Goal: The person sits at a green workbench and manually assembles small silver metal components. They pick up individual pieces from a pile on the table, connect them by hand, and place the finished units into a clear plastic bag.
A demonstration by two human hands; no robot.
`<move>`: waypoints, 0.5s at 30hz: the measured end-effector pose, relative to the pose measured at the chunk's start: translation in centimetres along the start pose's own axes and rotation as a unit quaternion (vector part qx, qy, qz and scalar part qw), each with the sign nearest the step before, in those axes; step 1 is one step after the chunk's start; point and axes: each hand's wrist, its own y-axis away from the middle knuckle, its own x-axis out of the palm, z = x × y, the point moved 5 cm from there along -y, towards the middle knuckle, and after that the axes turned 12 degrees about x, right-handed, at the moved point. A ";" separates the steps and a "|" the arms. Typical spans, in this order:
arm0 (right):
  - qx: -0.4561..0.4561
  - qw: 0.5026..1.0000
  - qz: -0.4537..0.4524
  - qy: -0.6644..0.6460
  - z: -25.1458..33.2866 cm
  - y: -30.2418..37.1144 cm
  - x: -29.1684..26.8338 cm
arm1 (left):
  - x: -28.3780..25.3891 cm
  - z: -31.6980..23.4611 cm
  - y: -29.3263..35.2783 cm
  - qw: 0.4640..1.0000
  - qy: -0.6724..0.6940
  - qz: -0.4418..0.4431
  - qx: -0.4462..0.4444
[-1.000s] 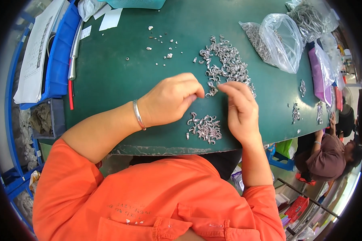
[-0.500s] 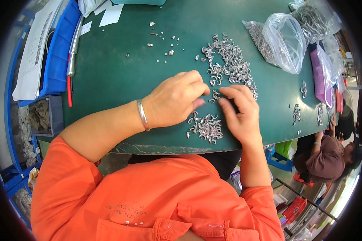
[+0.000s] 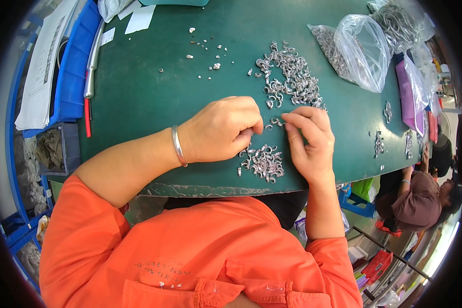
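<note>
My left hand [image 3: 223, 128], with a silver bangle [image 3: 178, 146] at its wrist, is closed with thumb and forefinger pinched together; anything between them is hidden. Opposite it, my right hand [image 3: 314, 146] has its thumb and forefinger tips drawn close together; I cannot make out what they hold. Beside those tips lie a few small silvery metal rings [image 3: 276, 121]. Just under the left fingertips, toward the table's near edge, is a small heap of such rings [image 3: 264, 163]. A larger spread of rings [image 3: 293, 77] lies beyond my hands.
The green table [image 3: 138, 77] has white crumbs [image 3: 216, 66] scattered at the back. Clear plastic bags [image 3: 362, 54] of metal parts stand back right, near a purple pouch [image 3: 409, 97]. A blue bin [image 3: 77, 66] and a metal rod [image 3: 90, 77] are at left. A co-worker [image 3: 416, 200] sits far right.
My left hand has dropped slightly toward the near heap, its fingers drawn in more. My right hand has shifted a little right, thumb and forefinger closer together, away from the loose rings.
</note>
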 end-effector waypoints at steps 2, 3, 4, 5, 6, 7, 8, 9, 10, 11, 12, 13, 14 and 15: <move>-0.018 0.999 0.033 0.022 0.7 -0.2 0.8 | 0.1 0.2 0.0 1.000 -0.006 0.000 -0.004; -0.021 0.998 0.041 0.030 0.6 -0.2 0.9 | 0.1 0.2 0.0 1.000 -0.007 0.000 -0.008; -0.024 0.998 0.049 0.038 0.5 -0.2 1.1 | 0.1 0.3 0.0 1.000 -0.007 0.000 -0.012; -0.009 0.999 0.031 0.009 0.3 -0.2 0.9 | 0.1 0.2 -0.1 1.000 -0.012 -0.006 -0.012; 0.006 1.000 0.014 -0.021 0.1 -0.2 0.6 | 0.2 -0.1 -0.2 1.000 -0.017 -0.013 -0.013; 0.020 0.999 -0.004 -0.050 -0.2 -0.1 0.3 | 0.3 -0.2 -0.3 0.999 -0.022 -0.020 -0.013; 0.045 0.996 -0.012 -0.075 -0.6 0.0 0.1 | 0.5 -0.4 -0.3 0.999 -0.043 -0.006 -0.007; 0.059 0.995 -0.021 -0.074 -1.0 0.3 -0.1 | 0.8 -0.5 -0.3 0.998 -0.064 0.009 -0.002; 0.073 0.994 -0.031 -0.072 -1.4 0.5 -0.3 | 1.0 -0.6 -0.3 0.996 -0.086 0.023 0.005; 0.049 0.997 -0.020 -0.048 -1.0 0.4 -0.1 | 1.2 -0.5 -0.2 0.996 -0.079 0.032 0.004; 0.024 0.999 -0.009 -0.024 -0.5 0.2 0.1 | 1.1 -0.5 -0.2 0.996 -0.079 0.031 0.001; 0.000 1.000 0.001 0.001 -0.1 0.1 0.3 | 1.0 -0.5 -0.2 0.997 -0.077 0.031 0.000; -0.012 1.000 0.014 0.023 0.4 0.0 0.8 | 0.9 -0.5 -0.2 0.997 -0.075 0.032 -0.002; -0.018 0.999 0.025 0.037 0.5 -0.1 1.0 | 1.0 -0.5 -0.2 0.997 -0.067 0.028 0.003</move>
